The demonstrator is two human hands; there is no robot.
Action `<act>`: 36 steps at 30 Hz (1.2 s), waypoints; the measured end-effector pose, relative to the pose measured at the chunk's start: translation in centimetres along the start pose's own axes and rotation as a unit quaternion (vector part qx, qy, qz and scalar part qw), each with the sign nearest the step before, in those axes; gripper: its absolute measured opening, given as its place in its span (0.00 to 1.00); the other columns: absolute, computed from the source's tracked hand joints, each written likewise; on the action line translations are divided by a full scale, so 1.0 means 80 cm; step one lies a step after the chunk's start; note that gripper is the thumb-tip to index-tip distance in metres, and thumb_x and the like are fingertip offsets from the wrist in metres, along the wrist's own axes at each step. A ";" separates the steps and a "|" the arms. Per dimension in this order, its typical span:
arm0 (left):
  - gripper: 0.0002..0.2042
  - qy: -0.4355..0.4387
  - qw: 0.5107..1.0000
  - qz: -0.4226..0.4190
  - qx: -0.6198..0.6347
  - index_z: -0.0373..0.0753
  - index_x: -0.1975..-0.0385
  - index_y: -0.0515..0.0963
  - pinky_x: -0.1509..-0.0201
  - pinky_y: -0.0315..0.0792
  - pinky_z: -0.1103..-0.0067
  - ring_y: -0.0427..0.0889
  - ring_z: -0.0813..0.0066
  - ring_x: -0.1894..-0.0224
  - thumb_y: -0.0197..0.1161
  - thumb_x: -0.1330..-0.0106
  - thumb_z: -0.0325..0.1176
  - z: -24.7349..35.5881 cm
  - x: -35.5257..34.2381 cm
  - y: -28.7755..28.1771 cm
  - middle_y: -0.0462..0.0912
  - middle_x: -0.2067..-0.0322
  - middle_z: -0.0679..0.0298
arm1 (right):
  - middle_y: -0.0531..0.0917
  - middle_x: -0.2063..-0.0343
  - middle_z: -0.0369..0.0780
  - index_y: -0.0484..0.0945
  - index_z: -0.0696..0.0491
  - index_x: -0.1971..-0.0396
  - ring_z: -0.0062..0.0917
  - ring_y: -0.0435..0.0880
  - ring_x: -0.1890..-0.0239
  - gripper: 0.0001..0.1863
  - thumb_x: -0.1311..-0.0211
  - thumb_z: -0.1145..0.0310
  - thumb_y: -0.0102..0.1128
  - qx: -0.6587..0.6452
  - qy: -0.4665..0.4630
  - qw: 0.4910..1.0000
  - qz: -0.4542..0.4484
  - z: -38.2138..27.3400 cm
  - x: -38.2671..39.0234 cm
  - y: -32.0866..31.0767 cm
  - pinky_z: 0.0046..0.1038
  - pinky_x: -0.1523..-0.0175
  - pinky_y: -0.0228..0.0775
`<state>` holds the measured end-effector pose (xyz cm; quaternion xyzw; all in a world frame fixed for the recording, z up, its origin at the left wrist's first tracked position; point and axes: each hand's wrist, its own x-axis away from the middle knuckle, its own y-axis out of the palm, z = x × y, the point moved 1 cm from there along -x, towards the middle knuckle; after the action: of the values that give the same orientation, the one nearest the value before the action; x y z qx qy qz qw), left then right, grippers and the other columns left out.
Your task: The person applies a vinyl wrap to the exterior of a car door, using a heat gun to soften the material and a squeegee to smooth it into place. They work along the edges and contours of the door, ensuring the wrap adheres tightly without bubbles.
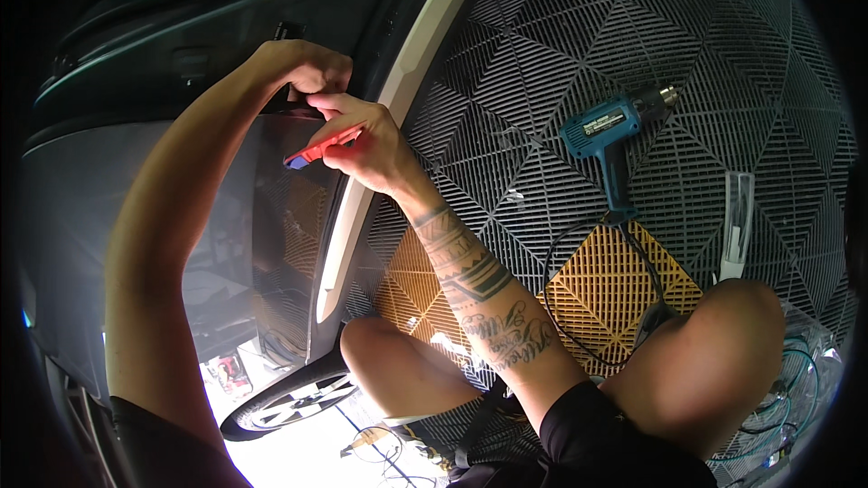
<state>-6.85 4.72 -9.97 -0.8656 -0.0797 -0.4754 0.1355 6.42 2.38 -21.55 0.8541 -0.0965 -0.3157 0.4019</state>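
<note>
At the dark inner edge of the car's open doorway, my left hand (pixel 316 68) is bent at the wrist with its fingers curled closed. What those fingers grip, if anything, is hidden. Just below it, my right hand (pixel 372 149) is closed around a slim red tool with a blue end (pixel 325 146); its exact kind is unclear. The blue end points toward the glossy grey car panel (pixel 136 181). My two hands nearly touch, the right thumb side close under the left fingers. A pale trim strip (pixel 425 32) runs along the panel's edge beside them.
A blue heat gun (pixel 601 122) lies on the grid floor tiles (pixel 506 81) to the right, its cord trailing nearer me. Beyond my right knee (pixel 723 334) lies a clear plastic strip (pixel 738 221). A car wheel (pixel 285 411) stands at lower left, and teal hose (pixel 796 398) lies lower right.
</note>
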 end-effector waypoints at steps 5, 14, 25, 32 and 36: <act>0.14 0.018 0.975 0.106 0.193 0.34 0.69 0.78 0.72 0.76 0.78 0.82 0.73 0.75 0.57 0.36 0.41 -0.015 0.083 -0.014 0.81 0.74 0.59 | 0.79 0.55 0.45 0.77 0.61 0.54 0.28 0.74 0.47 0.27 0.63 0.86 0.58 -0.185 0.141 0.972 0.045 0.017 0.000 -0.006 0.27 0.42 0.67; 0.08 0.010 0.979 0.183 0.086 0.34 0.70 0.81 0.69 0.70 0.74 0.80 0.68 0.74 0.64 0.45 0.31 -0.010 0.152 0.007 0.81 0.78 0.58 | 0.80 0.60 0.51 0.73 0.69 0.56 0.33 0.83 0.60 0.22 0.58 0.84 0.51 -0.302 0.181 0.936 0.020 0.002 -0.037 -0.019 0.31 0.52 0.76; 0.07 0.042 0.962 0.262 0.071 0.31 0.77 0.80 0.74 0.68 0.73 0.76 0.65 0.81 0.66 0.48 0.29 0.008 0.132 0.018 0.77 0.84 0.55 | 0.68 0.50 0.57 0.64 0.63 0.52 0.59 0.65 0.43 0.26 0.56 0.75 0.52 -0.426 0.188 0.873 0.144 -0.013 -0.076 -0.028 0.80 0.51 0.45; 0.08 0.006 0.953 0.302 0.022 0.32 0.77 0.77 0.70 0.72 0.70 0.80 0.61 0.73 0.68 0.50 0.29 0.017 0.121 0.027 0.80 0.77 0.56 | 0.65 0.47 0.58 0.59 0.60 0.47 0.66 0.61 0.43 0.30 0.55 0.74 0.52 -0.454 0.192 0.860 0.130 -0.019 -0.080 -0.026 0.81 0.49 0.34; 0.06 0.017 0.940 0.342 -0.006 0.31 0.81 0.77 0.69 0.71 0.69 0.80 0.60 0.73 0.66 0.50 0.25 0.025 0.118 0.027 0.79 0.81 0.55 | 0.64 0.46 0.58 0.60 0.59 0.47 0.65 0.62 0.43 0.29 0.55 0.74 0.51 -0.447 0.201 0.858 0.151 -0.025 -0.083 -0.028 0.81 0.48 0.33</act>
<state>0.44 3.38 -3.36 -0.8335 0.2261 -0.4152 0.2859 2.25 7.86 -19.20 0.6021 0.0097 -0.0817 0.7942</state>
